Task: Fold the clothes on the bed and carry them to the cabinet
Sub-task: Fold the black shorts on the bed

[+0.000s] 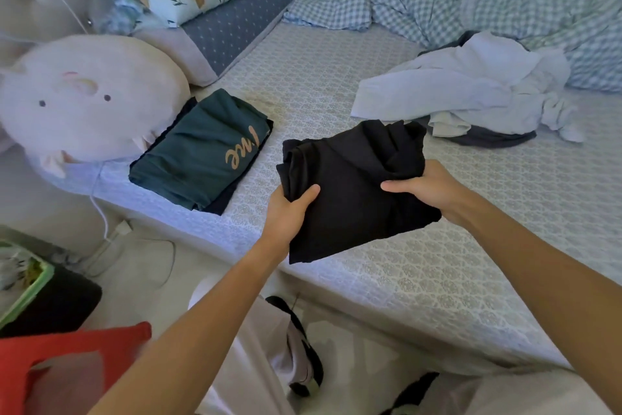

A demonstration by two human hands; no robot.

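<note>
folded black garment [353, 192] in both hands

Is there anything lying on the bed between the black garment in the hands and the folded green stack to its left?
Nothing visible. Both hands, left hand and right hand, grip the black garment, and only bare patterned mattress shows between it and the green folded stack. The white clothes pile lies on the opposite side.

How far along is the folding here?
Done: a folded green shirt lies on a dark garment by the plush pillow. In hand: the left hand and right hand grip a folded black garment. Left: the crumpled white clothes, then carrying everything away.
</note>
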